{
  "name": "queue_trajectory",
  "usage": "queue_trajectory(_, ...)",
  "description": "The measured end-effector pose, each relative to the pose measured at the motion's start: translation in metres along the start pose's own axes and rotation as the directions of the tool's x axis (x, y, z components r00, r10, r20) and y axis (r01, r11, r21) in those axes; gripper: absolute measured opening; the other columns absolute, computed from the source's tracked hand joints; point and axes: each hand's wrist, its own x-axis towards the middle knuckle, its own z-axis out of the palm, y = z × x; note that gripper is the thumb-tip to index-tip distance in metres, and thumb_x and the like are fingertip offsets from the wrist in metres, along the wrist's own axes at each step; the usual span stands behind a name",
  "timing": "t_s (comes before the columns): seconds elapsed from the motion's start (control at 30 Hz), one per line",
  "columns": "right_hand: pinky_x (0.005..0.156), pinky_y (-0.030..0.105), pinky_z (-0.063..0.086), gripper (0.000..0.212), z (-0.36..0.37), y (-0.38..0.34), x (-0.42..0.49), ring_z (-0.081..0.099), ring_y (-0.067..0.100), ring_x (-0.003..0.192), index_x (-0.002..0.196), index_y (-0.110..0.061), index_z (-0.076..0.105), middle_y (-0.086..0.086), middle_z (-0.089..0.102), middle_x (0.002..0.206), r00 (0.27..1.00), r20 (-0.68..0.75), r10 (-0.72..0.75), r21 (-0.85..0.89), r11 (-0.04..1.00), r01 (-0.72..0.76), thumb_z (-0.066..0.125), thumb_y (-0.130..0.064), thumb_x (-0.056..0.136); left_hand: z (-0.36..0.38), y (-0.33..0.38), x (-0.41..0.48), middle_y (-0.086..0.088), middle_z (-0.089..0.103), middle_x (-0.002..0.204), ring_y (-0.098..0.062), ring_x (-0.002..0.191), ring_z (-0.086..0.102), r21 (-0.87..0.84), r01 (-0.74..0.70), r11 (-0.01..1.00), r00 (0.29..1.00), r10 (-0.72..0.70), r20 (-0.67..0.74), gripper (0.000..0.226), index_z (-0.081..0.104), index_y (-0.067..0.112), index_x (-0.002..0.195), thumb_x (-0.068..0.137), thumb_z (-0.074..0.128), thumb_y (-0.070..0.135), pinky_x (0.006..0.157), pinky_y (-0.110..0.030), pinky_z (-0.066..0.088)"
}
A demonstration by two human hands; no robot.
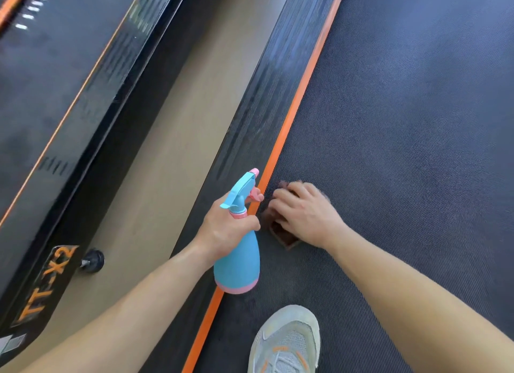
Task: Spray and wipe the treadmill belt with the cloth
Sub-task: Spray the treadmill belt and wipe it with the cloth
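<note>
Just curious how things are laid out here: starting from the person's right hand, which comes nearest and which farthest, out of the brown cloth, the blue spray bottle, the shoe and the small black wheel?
1. Brown cloth: under the right hand.
2. Blue spray bottle: just left, held.
3. Shoe: below, on the belt.
4. Small black wheel: far left, on the floor.

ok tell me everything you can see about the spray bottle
The spray bottle is light blue plastic with a pink base band, pink collar, pink nozzle tip and blue trigger head. The left hand grips its neck, holding it roughly upright over the treadmill's orange stripe, nozzle pointing away, beside the cloth.
</note>
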Motion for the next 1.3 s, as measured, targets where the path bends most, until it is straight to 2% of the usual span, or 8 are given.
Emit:
queue_trajectory(0.17, 0.090, 0.050, 0.041, 0.026, 0.001, -0.006, 0.015, 0.054, 0.035, 0.106, 0.109, -0.020, 0.065, 0.001, 0.062, 0.123, 0.929, -0.103, 0.354, -0.001, 0.934, -0.356, 0.063, -0.038, 0.091, 0.001, -0.002, -0.006, 0.001, 0.056, 0.093, -0.015, 0.084, 0.055, 0.030, 0.011, 0.999, 1.000, -0.011, 0.004, 0.031, 0.056, 0.035, 0.104, 0.088, 0.074, 0.015, 0.067, -0.027, 0.042)
queue_trajectory(0.4, 0.085, 0.045, 0.046, 0.032, -0.005, -0.020, -0.044, 0.056, 0.030, 0.104, 0.114, -0.025, 0.064, -0.001, 0.061, 0.124, 0.999, -0.038, -0.005, 0.007, 1.000, 0.005, 0.049, -0.044, 0.094, 0.006, -0.004, -0.012, 0.007, 0.068, 0.102, -0.013, 0.086, 0.058, 0.070, -0.052, 0.996, 0.998, 0.050, 0.026, 0.038, 0.067, 0.033, 0.117, 0.087, 0.072, 0.011, 0.071, -0.027, 0.044)
queue_trajectory(0.57, 0.088, 0.048, 0.042, 0.028, -0.017, 0.022, -0.048, 0.053, 0.033, 0.104, 0.113, -0.023, 0.063, 0.001, 0.061, 0.123, 0.792, -0.181, 0.583, -0.012, 0.804, -0.595, 0.062, -0.041, 0.092, 0.019, 0.000, -0.011, 0.025, 0.068, 0.081, -0.009, 0.076, 0.058, 0.054, -0.061, 0.997, 0.997, 0.058, 0.048, 0.032, 0.065, 0.035, 0.096, 0.086, 0.075, 0.007, 0.069, -0.024, 0.043)
queue_trajectory(0.67, 0.089, 0.048, 0.043, 0.027, -0.014, -0.017, -0.090, 0.054, 0.033, 0.104, 0.113, -0.022, 0.064, 0.001, 0.061, 0.125, 0.882, -0.167, 0.440, -0.009, 0.894, -0.448, 0.063, -0.038, 0.092, 0.029, 0.009, -0.010, 0.027, 0.069, 0.078, -0.008, 0.073, 0.059, 0.097, -0.096, 0.991, 0.992, 0.087, 0.090, 0.034, 0.071, 0.035, 0.104, 0.081, 0.077, 0.012, 0.067, -0.019, 0.044)
queue_trajectory(0.8, 0.086, 0.045, 0.046, 0.030, -0.020, -0.012, -0.118, 0.056, 0.030, 0.103, 0.115, -0.025, 0.065, -0.002, 0.062, 0.126, 0.967, -0.086, 0.242, 0.016, 0.970, -0.241, 0.056, -0.042, 0.092, 0.049, 0.022, -0.009, -0.001, 0.063, 0.082, -0.014, 0.075, 0.053, 0.115, -0.102, 0.988, 0.991, 0.091, 0.097, 0.037, 0.074, 0.031, 0.107, 0.072, 0.080, 0.021, 0.067, -0.027, 0.041)
queue_trajectory(1.0, 0.088, 0.048, 0.042, 0.029, -0.031, 0.057, -0.093, 0.051, 0.034, 0.105, 0.113, -0.024, 0.063, 0.001, 0.059, 0.124, 0.690, -0.180, 0.701, -0.002, 0.702, -0.713, 0.059, -0.043, 0.091, 0.067, 0.032, -0.008, 0.010, 0.075, 0.113, -0.025, 0.107, 0.064, 0.134, -0.204, 0.970, 0.968, 0.179, 0.179, 0.044, 0.072, 0.038, 0.107, 0.065, 0.072, 0.023, 0.082, -0.027, 0.046)
queue_trajectory(1.2, 0.086, 0.046, 0.047, 0.024, -0.031, -0.012, -0.164, 0.057, 0.031, 0.101, 0.109, -0.024, 0.066, -0.001, 0.063, 0.122, 0.903, -0.155, 0.402, 0.018, 0.915, -0.404, 0.056, -0.040, 0.096, 0.081, 0.041, -0.013, 0.024, 0.072, 0.112, -0.005, 0.101, 0.063, 0.198, -0.245, 0.949, 0.955, 0.201, 0.217, 0.044, 0.072, 0.039, 0.112, 0.079, 0.075, 0.010, 0.083, -0.018, 0.043)
queue_trajectory(1.3, 0.082, 0.048, 0.047, 0.028, -0.038, 0.040, -0.149, 0.055, 0.033, 0.099, 0.110, -0.024, 0.065, 0.000, 0.062, 0.119, 0.866, -0.157, 0.474, -0.021, 0.875, -0.483, 0.058, -0.044, 0.091, 0.090, 0.044, -0.015, 0.024, 0.072, 0.117, -0.011, 0.107, 0.064, 0.202, -0.260, 0.944, 0.947, 0.210, 0.243, 0.045, 0.071, 0.040, 0.111, 0.073, 0.075, 0.017, 0.090, -0.020, 0.045)
